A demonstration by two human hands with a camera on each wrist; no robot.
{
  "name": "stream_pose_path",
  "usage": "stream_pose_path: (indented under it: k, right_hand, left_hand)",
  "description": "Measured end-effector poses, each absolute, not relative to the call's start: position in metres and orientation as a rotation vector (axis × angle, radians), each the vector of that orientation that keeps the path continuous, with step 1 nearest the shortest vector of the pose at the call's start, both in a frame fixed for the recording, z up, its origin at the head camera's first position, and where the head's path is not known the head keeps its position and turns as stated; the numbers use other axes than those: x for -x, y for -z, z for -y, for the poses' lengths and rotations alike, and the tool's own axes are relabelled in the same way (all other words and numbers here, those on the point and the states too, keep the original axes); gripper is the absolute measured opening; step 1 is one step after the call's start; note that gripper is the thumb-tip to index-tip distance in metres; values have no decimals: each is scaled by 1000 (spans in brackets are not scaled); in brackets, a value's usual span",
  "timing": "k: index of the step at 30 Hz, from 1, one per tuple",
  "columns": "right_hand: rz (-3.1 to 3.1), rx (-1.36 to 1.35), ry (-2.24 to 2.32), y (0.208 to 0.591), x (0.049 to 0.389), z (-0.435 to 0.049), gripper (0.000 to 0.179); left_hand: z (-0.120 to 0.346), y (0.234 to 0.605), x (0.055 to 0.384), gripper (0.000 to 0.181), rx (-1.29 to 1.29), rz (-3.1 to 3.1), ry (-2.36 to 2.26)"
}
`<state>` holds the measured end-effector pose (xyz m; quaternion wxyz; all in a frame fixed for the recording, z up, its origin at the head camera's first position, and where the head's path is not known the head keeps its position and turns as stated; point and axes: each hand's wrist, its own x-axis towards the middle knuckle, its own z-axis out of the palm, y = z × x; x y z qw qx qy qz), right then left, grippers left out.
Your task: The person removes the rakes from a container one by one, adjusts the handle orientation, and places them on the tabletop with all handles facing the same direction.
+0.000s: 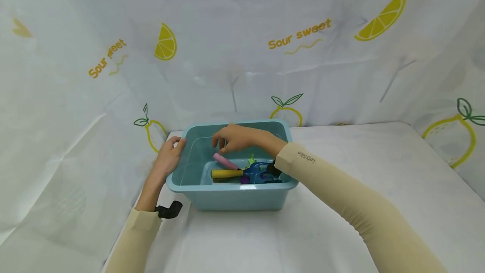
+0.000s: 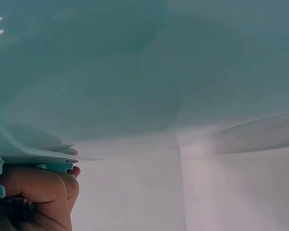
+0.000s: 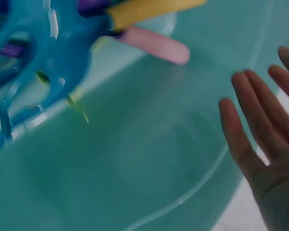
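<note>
A light blue plastic basin [image 1: 238, 198] stands on the white-covered table. My left hand [image 1: 169, 158] grips its left rim; in the left wrist view the curled fingers [image 2: 36, 185] wrap the edge. Over the inside of the basin hovers my right hand [image 1: 238, 137], holding nothing, with its fingers spread apart in the right wrist view. Below it lie a pink handle [image 1: 225, 161], a yellow handle [image 1: 227, 173], a blue plastic piece with open loops [image 1: 258, 172] and a small bright green piece [image 1: 251, 160]. Purple bits show among them, partly covered.
A white sheet printed with lemons [image 1: 212, 66] hangs behind and along the left side. The white tabletop [image 1: 379, 159] stretches to the right of the basin and in front of it. A black wrist camera [image 1: 169, 210] sits on my left wrist.
</note>
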<state>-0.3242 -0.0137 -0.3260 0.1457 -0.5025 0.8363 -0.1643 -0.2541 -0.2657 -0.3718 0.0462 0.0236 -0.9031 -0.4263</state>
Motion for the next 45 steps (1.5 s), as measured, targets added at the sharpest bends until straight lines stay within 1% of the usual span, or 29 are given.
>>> stream_pose_path:
  k: [7, 13, 19, 26, 32, 38, 45]
  right_hand:
    - [-2414, 1365, 437, 337, 324, 21, 32]
    - [-2398, 1320, 460, 342, 324, 24, 29]
    - [-2408, 1329, 431, 345, 328, 27, 30]
    - [-2465, 1369, 286, 339, 327, 33, 29]
    - [-2469, 1375, 190, 344, 328, 36, 28]
    - [-2399, 1387, 319, 352, 331, 38, 27]
    - [-2287, 1345, 406, 357, 331, 40, 33]
  left_hand:
    - [267, 372, 253, 55, -75, 2760, 1316]
    - [266, 372, 254, 55, -73, 2754, 1322]
    - [266, 372, 252, 54, -88, 2754, 1324]
    - [264, 370, 251, 54, -90, 2754, 1343]
    - [263, 372, 251, 54, -96, 2760, 1322]
    - [261, 376, 252, 53, -92, 2759, 1314]
    - [262, 373, 251, 54, -116, 2747, 1295]
